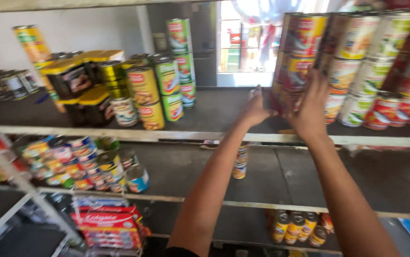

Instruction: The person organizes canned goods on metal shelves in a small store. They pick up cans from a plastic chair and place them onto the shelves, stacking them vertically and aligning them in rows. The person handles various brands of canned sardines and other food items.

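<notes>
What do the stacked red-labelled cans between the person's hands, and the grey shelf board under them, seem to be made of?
The red-labelled cans look like metal with glossy printed wraps: shiny rims show at their ends. The grey shelf board looks like matt painted wood with a pale front edge, though motion blur leaves that open.

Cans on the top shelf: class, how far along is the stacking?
Done: can stacks stand right, more cans left. In hand: left hand and right hand press a red can column. Left: the shelf between is bare.
</notes>
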